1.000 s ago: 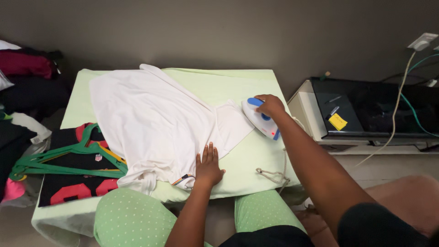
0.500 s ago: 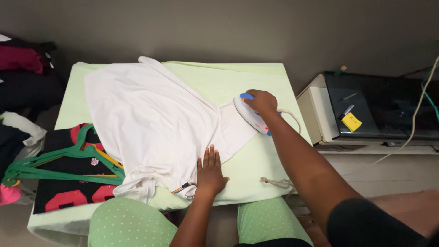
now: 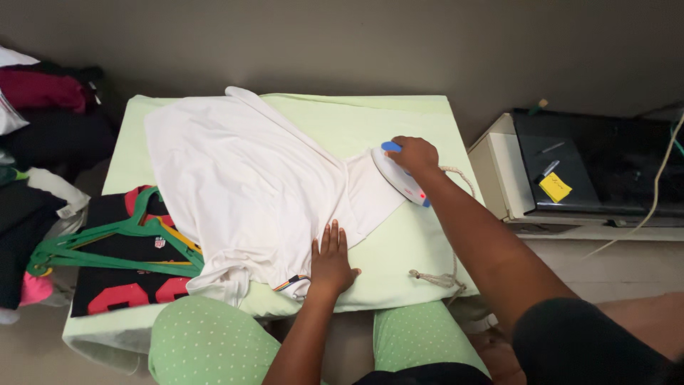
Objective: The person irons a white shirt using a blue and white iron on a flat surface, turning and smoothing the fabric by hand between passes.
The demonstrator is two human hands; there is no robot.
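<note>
From my remote seat, the head camera looks down on a person pressing a crumpled white cotton garment [image 3: 249, 185] spread over a pale green padded ironing surface [image 3: 385, 117]. The right hand [image 3: 415, 154] is clenched around the blue handle of a white-and-blue electric iron [image 3: 397, 175], whose soleplate rests on the garment's right edge, just where the white cloth meets the green cover. The left hand [image 3: 331, 262] lies flat with its fingers released and spread, palm down on the near hem beside a small striped trim, pinning the cloth. Compared with a second ago, the iron sits a little further toward the far side of the board and the right arm reaches out longer, while the left hand has barely shifted; I judge the stroke to be travelling away from the body along that edge, with most of the garment's broad middle still rumpled and so much pressing left to do. A beige twisted cord [image 3: 445, 274] trails off the board's near right corner. To the left, green plastic hangers [image 3: 107, 242] lie on a black garment with red shapes [image 3: 128, 289], near a heap of dark clothes [image 3: 32, 214]. To the right, a black flat device [image 3: 605, 171] on a white stand carries a small yellow sticky note [image 3: 555, 187].
</note>
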